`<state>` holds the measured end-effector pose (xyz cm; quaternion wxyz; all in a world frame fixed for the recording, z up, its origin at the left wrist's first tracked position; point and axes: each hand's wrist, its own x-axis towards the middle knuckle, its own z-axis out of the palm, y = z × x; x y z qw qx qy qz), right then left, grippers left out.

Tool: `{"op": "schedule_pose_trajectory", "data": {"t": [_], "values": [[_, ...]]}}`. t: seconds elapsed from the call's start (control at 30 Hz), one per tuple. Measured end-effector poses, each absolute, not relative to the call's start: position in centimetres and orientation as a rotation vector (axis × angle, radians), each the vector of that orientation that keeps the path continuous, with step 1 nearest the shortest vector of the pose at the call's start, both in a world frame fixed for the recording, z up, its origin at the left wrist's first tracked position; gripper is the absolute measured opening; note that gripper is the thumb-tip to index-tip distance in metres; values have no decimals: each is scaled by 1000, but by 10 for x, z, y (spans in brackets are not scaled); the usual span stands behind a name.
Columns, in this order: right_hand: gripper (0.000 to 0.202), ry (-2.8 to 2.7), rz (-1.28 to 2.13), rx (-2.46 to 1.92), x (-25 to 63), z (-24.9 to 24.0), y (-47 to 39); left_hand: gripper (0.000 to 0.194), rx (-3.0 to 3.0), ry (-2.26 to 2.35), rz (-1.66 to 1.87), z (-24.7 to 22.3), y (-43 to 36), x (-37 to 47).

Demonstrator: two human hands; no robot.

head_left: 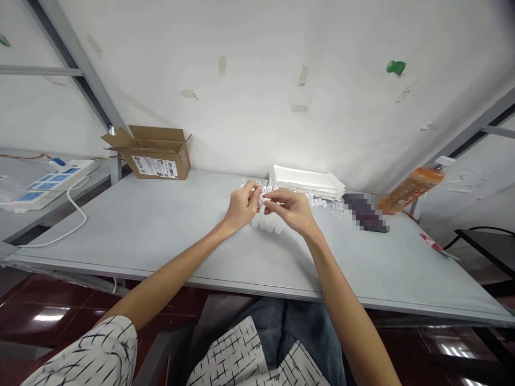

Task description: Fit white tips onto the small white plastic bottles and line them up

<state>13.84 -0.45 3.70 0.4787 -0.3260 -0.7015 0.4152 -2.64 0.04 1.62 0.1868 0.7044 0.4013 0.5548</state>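
My left hand (pixel 241 206) and my right hand (pixel 295 210) meet above the grey table (pixel 169 230). Both are closed, pinching a small white plastic piece (pixel 260 201) between the fingertips; its exact kind is too small to make out. Just below and behind the fingers lie several white rounded pieces (pixel 269 223) in a row, partly covered by the hands. More small white parts (pixel 318 202) are scattered to the right of my right hand, near a little heap of thin clear-white bits (pixel 338 210). Behind them rests a stack of flat white sheets or trays (pixel 303 177).
An open cardboard box (pixel 156 161) stands at the back left. Farther left are a power strip (pixel 52 182) and its white cable (pixel 78 201). To the right lie a blurred dark object (pixel 366 212), an orange bottle (pixel 418 185) leaning over, and a red-and-white card (pixel 434 244).
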Motion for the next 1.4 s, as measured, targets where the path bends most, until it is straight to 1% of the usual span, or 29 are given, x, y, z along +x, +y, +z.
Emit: {"op": "schedule_pose_trajectory", "data": {"t": [0.2,0.3,0.37,0.47,0.57,0.73,0.83,0.93,1.07,1.1,1.17,1.23,1.33,1.4], "values": [[45,-1816,953,-918,137,37,-5,22,2086,1109,1589,17,-3,-26],[57,-1856,807,-951,135,35,-5,23,2123,1085,1608,17,-6,-23],[60,-1863,691,-947,133,34,-6,23,2122,1069,1627,17,-7,-22],[52,-1804,671,-903,132,33,-6,23,2105,1054,1637,15,-7,-20],[45,-1722,819,-853,133,33,-6,23,2108,1084,1592,14,-5,-21],[44,-1703,1018,-805,138,38,-6,28,2057,1123,1610,15,-2,-25],[46,-1719,1062,-836,141,41,-7,28,2060,1112,1622,15,-1,-26],[42,-1800,986,-913,142,41,-7,26,2092,1101,1598,13,-1,-24],[57,-1933,723,-972,141,35,-3,23,2138,1112,1570,9,1,-23],[57,-1949,670,-984,141,33,-2,23,2137,1120,1568,8,2,-24],[47,-1946,629,-991,141,32,-2,23,2117,1134,1572,9,4,-25],[36,-1910,691,-958,142,33,-2,24,2092,1143,1577,10,5,-27],[30,-1861,867,-898,143,34,-2,26,2074,1145,1589,13,5,-28],[29,-1844,925,-890,144,34,-2,26,2077,1137,1598,13,5,-29]]}}
